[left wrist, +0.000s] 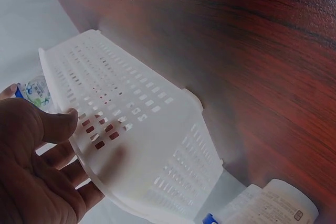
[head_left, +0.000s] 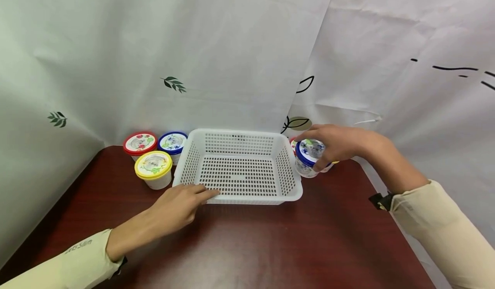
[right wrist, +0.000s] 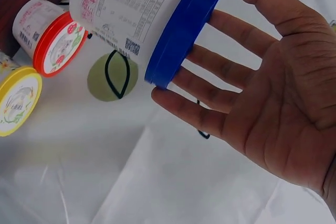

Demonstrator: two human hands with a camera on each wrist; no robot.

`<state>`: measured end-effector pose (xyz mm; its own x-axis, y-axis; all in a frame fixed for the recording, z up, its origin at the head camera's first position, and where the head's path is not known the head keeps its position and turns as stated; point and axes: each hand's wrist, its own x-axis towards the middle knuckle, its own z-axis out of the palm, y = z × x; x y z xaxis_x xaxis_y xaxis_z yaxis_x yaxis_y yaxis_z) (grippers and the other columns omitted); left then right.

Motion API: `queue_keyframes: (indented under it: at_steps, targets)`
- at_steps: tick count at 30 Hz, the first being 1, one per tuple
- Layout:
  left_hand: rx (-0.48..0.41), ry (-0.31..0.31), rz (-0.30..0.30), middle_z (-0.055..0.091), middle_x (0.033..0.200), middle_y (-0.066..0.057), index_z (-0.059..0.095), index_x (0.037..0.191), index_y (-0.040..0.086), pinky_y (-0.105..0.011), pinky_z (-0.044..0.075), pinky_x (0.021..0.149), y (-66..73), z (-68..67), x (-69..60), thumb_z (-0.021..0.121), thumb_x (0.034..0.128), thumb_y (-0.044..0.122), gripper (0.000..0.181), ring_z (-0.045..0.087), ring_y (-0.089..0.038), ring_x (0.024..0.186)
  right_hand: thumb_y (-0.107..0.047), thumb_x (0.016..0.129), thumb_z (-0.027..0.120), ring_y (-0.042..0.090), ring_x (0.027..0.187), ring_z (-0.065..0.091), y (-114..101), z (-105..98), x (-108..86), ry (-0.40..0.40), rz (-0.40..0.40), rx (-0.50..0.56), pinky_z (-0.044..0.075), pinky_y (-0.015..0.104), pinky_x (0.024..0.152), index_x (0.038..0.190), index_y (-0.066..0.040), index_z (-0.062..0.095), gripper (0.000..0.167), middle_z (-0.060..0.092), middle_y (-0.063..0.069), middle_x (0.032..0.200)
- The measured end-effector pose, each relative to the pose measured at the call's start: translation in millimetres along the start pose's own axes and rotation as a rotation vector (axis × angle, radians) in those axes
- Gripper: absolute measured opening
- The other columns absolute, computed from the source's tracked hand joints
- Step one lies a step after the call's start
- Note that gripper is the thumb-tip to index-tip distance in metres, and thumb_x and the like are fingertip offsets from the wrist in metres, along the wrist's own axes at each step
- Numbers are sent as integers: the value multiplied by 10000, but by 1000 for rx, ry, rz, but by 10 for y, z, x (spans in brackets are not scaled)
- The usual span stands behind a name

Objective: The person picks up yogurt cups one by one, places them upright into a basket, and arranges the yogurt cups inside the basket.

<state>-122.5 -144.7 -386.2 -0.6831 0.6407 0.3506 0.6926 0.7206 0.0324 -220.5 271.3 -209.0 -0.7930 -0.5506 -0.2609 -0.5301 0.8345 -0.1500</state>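
A white perforated basket (head_left: 237,177) stands against the wall at the back of the table. My left hand (head_left: 179,207) holds its near left rim, thumb on one side and fingers on the other in the left wrist view. To the right of the basket, my right hand (head_left: 336,142) grips a blue-lidded tub (right wrist: 181,30) by its lid, fingertips and thumb around the edge. Beside that tub, in the right wrist view, are a red-lidded tub (right wrist: 60,43) and a yellow-lidded tub (right wrist: 20,100). The basket holds nothing.
Left of the basket stand three more tubs, with a red lid (head_left: 140,142), a blue lid (head_left: 172,142) and a yellow lid (head_left: 153,164). A pale printed cloth (head_left: 232,56) hangs behind the dark red table (head_left: 263,246).
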Motion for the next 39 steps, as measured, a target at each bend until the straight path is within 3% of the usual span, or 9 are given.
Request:
queue_keyframes:
  at_steps: [7,14,22,29,39]
  targets:
    - [10,-17,-4,828,1169,-13,802,1397,211,-426,633,772,1,0,-7,757,918,-46,545,780,-259,945,-337,773,1014,412,1476,588,-144,22,46,13,-45,-19,512,625,1183,1595,-261,639,907,552,168,1692]
    - [10,-37,-13,828,1178,-20,798,1404,204,-448,639,807,4,-4,-9,742,918,-53,553,785,-268,977,-349,793,996,412,1558,511,-242,65,139,-2,-93,-16,483,632,1219,1592,-272,641,878,553,135,1692]
    - [-6,-52,-19,832,1200,-29,794,1412,197,-469,651,852,6,-9,-8,732,924,-57,553,796,-276,1022,-304,832,967,387,1511,573,-322,153,280,-49,-135,-42,505,610,1217,1611,-277,624,852,568,128,1666]
    - [-16,-53,-23,835,1212,-28,796,1408,202,-456,651,829,8,-20,0,727,940,-49,536,798,-276,1014,-299,820,983,353,1531,571,-374,223,348,-25,-190,-61,506,575,1232,1605,-253,638,858,597,118,1643]
    - [12,-45,-11,830,1202,-31,790,1420,196,-474,649,870,8,6,-15,730,916,-59,567,791,-273,1031,-351,855,978,339,1560,550,-488,364,445,-71,-168,-60,518,569,1231,1643,-271,594,881,562,106,1682]
